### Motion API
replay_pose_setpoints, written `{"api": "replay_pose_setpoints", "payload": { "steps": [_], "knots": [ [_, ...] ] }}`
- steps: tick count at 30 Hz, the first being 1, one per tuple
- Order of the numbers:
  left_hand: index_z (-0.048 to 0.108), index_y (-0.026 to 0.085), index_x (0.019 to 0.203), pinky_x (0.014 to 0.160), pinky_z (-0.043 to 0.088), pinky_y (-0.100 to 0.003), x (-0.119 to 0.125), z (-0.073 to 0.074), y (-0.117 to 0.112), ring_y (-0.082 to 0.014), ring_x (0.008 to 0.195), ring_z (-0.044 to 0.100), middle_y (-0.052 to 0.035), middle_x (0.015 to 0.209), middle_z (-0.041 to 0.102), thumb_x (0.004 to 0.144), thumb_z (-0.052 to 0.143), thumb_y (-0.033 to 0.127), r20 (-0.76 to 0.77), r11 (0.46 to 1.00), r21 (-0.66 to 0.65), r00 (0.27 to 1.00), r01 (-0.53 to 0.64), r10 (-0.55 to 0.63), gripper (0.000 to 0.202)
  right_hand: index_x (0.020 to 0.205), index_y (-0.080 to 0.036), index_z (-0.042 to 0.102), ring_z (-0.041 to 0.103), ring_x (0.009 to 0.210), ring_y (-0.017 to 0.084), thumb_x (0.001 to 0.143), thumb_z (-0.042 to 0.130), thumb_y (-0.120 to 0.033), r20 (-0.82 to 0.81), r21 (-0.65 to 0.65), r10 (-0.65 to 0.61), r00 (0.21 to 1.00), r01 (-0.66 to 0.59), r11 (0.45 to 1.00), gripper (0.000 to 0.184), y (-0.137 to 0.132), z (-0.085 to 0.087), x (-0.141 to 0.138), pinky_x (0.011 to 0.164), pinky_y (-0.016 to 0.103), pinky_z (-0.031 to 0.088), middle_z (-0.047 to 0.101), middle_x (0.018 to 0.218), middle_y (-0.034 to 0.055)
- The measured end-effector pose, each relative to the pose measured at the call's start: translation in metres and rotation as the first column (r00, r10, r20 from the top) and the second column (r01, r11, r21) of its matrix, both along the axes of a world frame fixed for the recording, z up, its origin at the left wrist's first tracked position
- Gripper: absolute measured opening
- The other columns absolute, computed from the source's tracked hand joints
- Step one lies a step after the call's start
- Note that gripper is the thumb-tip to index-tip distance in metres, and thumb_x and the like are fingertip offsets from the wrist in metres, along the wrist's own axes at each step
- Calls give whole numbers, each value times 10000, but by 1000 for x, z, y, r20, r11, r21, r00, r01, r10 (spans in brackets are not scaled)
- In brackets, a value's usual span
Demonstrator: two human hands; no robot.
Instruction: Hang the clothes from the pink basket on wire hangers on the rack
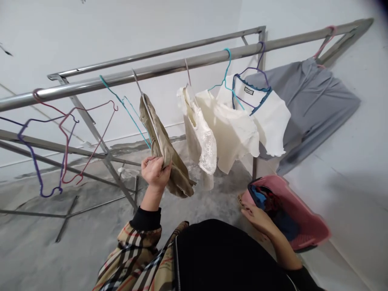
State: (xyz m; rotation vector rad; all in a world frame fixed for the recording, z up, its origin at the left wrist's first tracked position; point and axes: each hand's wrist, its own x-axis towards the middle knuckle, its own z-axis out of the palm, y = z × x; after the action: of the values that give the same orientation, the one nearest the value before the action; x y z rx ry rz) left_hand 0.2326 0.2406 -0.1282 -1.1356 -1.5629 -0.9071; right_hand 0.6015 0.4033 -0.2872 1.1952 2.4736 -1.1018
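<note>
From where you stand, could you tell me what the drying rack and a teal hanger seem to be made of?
The drying rack looks like stainless steel tubing, judging by its grey metallic sheen. The teal hanger seems to be thin plastic-coated wire, by its bright colour.

A steel drying rack [151, 74], empty wire hangers [33, 157], hanging cream blouses [227, 133], a grey dress [321, 109], a concrete floor [36, 226]
</note>
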Motion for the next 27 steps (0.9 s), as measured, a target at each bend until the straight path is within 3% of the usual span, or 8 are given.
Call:
{"api": "replay_pose_setpoints", "payload": {
  "steps": [6,10,15,21,27],
  "knots": [
    [648,218,673,824,378,-372,-5,-9,-6,-196,714,662,-5,617,664,721,702,238,76,998,-2,995,-69,69,75,1373,-95,506,592,1198,258,868,406,-443,28,-61,-36,999,38,997,621,-5,-1,-4,1023,342,433,624,1289,163],
    [619,223,646,840,365,-399,-4,-15,-8,-214,773,625,-2,604,621,710,701,208,140,985,91,981,-149,135,105,1366,-123,516,613,1159,253,867,402,-448,34,-68,-45,998,47,997,607,-6,-3,-3,1001,335,438,655,1237,148],
    [604,218,704,857,403,-414,2,-24,-12,-198,775,564,-10,692,612,718,712,265,285,969,183,952,-167,110,118,1356,-116,522,618,1136,251,860,408,-448,16,-86,-31,999,32,996,607,-8,-5,-3,986,325,441,651,1237,146],
    [618,207,750,840,405,-393,5,-27,-18,-179,722,586,-22,756,667,744,718,305,317,956,219,941,-196,120,140,1378,-117,509,644,1055,246,868,398,-440,20,-111,-2,1000,5,994,614,-10,-3,-8,954,325,457,667,1194,138],
    [652,197,776,800,429,-345,10,-34,-22,-162,687,574,-4,711,668,776,683,317,470,973,155,879,-170,79,124,1385,-92,504,629,1073,266,857,412,-457,-3,-146,-19,1000,18,989,649,-15,1,-13,960,352,452,670,1165,157]
  ]
}}
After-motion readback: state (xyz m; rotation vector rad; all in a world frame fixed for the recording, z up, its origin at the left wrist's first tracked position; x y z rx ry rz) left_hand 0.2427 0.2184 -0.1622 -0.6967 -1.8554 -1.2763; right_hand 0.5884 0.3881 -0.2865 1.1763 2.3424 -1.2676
